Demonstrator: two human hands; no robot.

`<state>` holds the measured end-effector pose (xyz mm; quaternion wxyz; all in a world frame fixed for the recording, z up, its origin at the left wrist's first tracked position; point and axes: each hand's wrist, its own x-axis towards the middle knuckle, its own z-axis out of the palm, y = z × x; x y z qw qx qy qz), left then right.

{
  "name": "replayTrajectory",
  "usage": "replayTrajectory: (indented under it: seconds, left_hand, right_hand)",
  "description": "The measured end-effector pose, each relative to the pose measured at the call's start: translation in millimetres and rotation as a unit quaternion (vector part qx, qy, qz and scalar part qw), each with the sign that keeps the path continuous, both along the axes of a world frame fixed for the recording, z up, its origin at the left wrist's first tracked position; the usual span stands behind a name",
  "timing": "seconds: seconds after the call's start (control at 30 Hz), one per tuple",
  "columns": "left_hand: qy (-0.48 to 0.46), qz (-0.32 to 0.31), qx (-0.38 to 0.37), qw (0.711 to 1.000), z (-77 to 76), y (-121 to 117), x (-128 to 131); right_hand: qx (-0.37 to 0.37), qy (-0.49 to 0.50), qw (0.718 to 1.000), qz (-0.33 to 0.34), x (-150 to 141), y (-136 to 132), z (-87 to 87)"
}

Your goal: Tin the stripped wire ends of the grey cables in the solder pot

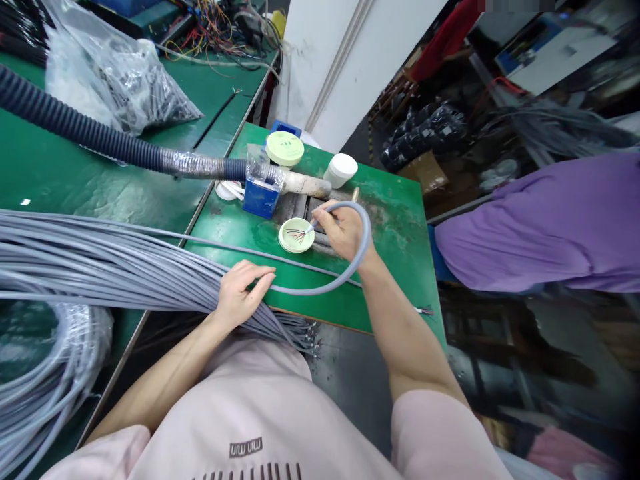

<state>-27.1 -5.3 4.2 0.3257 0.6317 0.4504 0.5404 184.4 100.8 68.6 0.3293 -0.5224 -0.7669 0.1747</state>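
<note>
My right hand (345,230) is shut on the end of a grey sheathed cable (350,267), which loops up from the bundle. Thin red and dark wires (296,235) fan out from the pale tip at my fingers, into a small pale green dish (290,247) on the green bench top (395,220). My left hand (245,293) lies on a thick bundle of grey cables (110,260), with its fingers curled over them. The far ends of the bundle splay out below that hand.
A blue box (261,199), a green-lidded container (285,148) and a white jar (341,170) stand behind the dish. A corrugated dark hose (100,130) crosses above the bench. A person's purple-clad body (540,227) is at the right.
</note>
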Motion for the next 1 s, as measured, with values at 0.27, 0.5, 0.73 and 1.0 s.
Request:
replayTrajectory:
  seconds: [0.27, 0.5, 0.73, 1.0]
  left_hand:
    - [0.060, 0.000, 0.099, 0.993, -1.6, 2, 1]
    - [0.077, -0.004, 0.121, 0.990, -3.0, 3, 1]
    - [0.085, -0.002, 0.120, 0.989, -4.9, 2, 0]
    - [0.082, 0.049, 0.153, 0.984, -6.4, 2, 0]
  right_hand:
    - [0.013, -0.074, 0.997, -0.009, -7, 0, 3.2]
    - [0.049, -0.116, 0.992, 0.010, -8, 3, -2.8]
    - [0.049, -0.099, 0.994, 0.016, -9, 1, 3.6]
    - [0.074, -0.055, 0.996, -0.019, 26, 6, 34.3]
